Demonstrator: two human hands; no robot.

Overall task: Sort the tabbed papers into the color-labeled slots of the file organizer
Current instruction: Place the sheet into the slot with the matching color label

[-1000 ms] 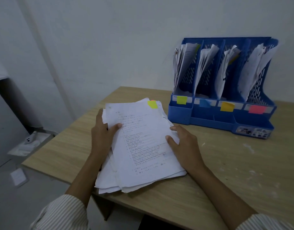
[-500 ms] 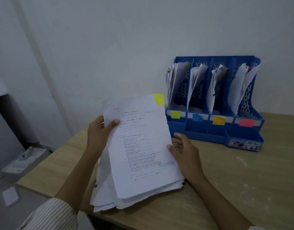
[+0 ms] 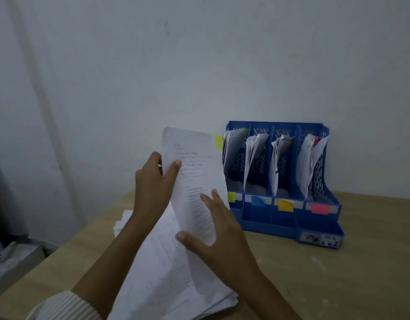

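Wooden desk (image 3: 338, 273) against a pale wall. I see the left hand (image 3: 153, 185) pinching the lifted sheet (image 3: 194, 181), yellow-green tab (image 3: 219, 142) at its top corner, above the paper stack (image 3: 167, 273). Right hand (image 3: 222, 236) spread wide, fingers straight, at the sheet's lower edge. Blue file organizer (image 3: 319, 225) stands right, slots part-filled.

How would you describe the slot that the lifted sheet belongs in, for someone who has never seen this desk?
Look for the blue file organizer standing against the wall on the wooden desk. Of its four slots, take the leftmost one. Its front label is yellow-green, while its neighbours carry blue, orange-yellow and pink ones.
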